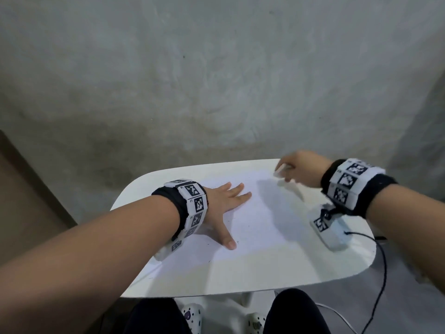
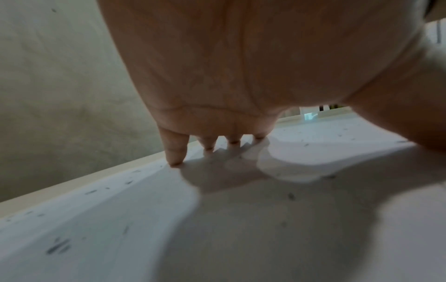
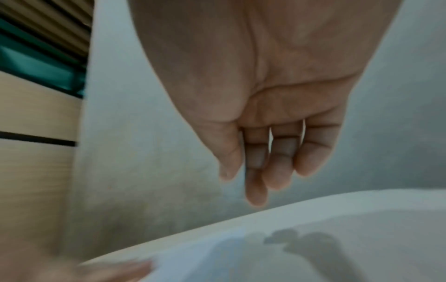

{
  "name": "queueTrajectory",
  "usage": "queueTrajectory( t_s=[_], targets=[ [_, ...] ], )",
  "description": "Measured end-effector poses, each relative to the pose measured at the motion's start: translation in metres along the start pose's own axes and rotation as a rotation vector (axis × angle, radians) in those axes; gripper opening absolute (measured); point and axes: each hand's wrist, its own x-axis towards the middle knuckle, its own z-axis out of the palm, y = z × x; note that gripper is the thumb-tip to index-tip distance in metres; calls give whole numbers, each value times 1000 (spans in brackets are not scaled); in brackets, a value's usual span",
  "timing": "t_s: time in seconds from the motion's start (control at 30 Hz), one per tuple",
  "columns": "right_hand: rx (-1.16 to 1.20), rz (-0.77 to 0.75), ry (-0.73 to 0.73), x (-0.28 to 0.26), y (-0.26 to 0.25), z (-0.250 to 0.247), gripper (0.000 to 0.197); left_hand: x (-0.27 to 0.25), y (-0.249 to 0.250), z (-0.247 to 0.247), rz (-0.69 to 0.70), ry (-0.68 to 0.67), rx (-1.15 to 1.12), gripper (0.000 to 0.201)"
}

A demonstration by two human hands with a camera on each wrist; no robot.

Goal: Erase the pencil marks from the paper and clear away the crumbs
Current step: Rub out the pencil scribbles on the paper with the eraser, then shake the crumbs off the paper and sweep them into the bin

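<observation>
Lying flat on the white bench point(image 1: 240, 280): a sheet of paper point(image 1: 260, 222), long axis running near to far. Pressed on its left side, the left hand point(image 1: 224, 206), fingers straight and spread, grip wide, holding nothing. Scattered across the sheet, dark crumbs point(image 2: 58, 247). Farther off, raised over the far right corner, the right hand point(image 1: 301, 167); grip blurred, cannot tell whether holding anything. No legible writing.

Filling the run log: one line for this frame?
left hand flat on paper | right hand raised, empty | crumbs remain
</observation>
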Motion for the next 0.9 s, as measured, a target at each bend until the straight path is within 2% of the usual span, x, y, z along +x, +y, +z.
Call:
queueTrajectory(
  t_s=[0.07,0.13,0.2,0.3,0.37,0.43,0.53,0.63,0.7,0.77,0.83,0.9],
  targets=[
    [-95,115,41,11,26,-8,29,-4,1,-1,32,-27,3,132],
    [-202,171,15,19,42,-8,30,-6,0,-1,67,-48,8,133],
    [-311,191,-80,25,49,-1,18,-9,-2,0,99,-43,-17,132],
    [-426,208,-202,25,49,8,31,-15,-12,2,111,31,-114,124],
    [-481,187,-207,20,41,6,18,-20,-28,3,46,146,-186,116],
    [-478,156,-152,21,34,6,40,-27,-52,3,-76,292,-272,103],
    [-329,103,-119,32,12,11,48,-38,-94,3,-307,394,-328,83],
    [-238,100,-229,46,-7,21,62,-47,-128,11,-471,299,-398,79],
    [-213,99,-251,53,-11,27,72,-52,-140,19,-509,212,-429,80],
    [-191,101,-232,56,-12,31,79,-53,-144,26,-510,189,-430,77],
    [-158,106,-266,58,-16,31,73,-51,-144,30,-502,207,-436,68],
    [-157,118,-345,56,-24,28,52,-49,-141,30,-491,205,-437,58]
  ],
)
